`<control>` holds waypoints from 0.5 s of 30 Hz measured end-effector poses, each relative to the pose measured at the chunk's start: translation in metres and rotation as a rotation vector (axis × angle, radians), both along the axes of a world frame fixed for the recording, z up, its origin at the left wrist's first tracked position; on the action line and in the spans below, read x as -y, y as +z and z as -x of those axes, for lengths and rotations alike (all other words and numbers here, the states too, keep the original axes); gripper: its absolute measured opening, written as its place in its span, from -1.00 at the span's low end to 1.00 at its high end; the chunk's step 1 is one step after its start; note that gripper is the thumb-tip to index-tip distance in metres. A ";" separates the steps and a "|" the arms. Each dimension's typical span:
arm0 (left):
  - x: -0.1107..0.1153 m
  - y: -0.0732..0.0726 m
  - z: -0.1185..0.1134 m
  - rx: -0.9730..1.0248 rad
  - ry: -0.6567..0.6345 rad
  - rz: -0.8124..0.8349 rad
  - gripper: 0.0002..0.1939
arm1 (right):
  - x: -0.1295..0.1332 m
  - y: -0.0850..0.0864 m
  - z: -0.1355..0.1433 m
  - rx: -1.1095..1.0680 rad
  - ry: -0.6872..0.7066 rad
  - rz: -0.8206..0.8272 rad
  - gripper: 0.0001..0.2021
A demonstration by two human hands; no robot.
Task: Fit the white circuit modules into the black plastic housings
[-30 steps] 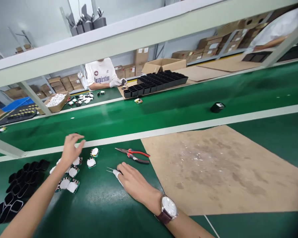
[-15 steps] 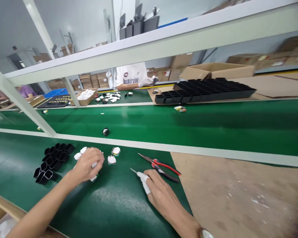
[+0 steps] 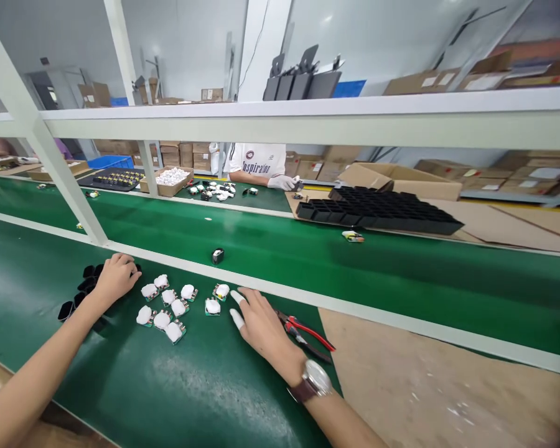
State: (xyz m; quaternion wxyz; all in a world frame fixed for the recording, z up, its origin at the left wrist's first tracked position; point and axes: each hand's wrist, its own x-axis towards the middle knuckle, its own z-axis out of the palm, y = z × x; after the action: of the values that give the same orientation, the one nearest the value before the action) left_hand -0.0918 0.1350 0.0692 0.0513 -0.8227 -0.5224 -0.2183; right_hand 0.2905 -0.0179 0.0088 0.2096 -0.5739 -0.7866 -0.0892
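Note:
My left hand (image 3: 117, 279) is over the right side of the black cups (image 3: 66, 310), its fingers curled down at a cup; what they grip, if anything, is hidden. Several small circuit boards with white tops (image 3: 162, 320) lie between my hands on the green table. My right hand (image 3: 261, 326) hovers or rests with fingers spread, just right of two more boards (image 3: 212, 306); white covers sit on two fingertips. Red-handled pliers (image 3: 310, 334) lie partly behind that hand.
Beyond a pale rail (image 3: 261, 289) runs a green belt (image 3: 280, 249) carrying a black cup (image 3: 217, 255). A slanted post (image 3: 70, 180) stands at the left. Brown board (image 3: 424, 386) covers the right. Across the belt, a person's gloved hand (image 3: 282, 182) holds something dark.
My left hand has moved left from the white-topped boards to the black cups. My right hand no longer shows the thin pointed tool and has spread its fingers nearer the boards. The view has shifted.

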 end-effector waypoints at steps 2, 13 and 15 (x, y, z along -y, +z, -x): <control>0.002 0.004 -0.017 0.034 -0.048 0.020 -0.74 | -0.026 0.001 0.009 0.002 0.011 0.022 -0.76; 0.137 -0.029 -0.130 0.203 -0.747 0.345 -0.86 | 0.048 0.007 0.000 -0.091 0.064 0.139 -0.63; 0.141 -0.042 -0.135 0.197 -0.719 0.378 -0.83 | 0.078 0.003 -0.002 -0.125 0.112 0.173 -0.58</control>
State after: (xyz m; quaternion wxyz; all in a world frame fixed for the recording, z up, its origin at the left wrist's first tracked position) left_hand 0.0436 -0.0061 0.0276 -0.2304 -0.9229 -0.2349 -0.2002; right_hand 0.2920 -0.0963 0.0120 0.2125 -0.5494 -0.8077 0.0266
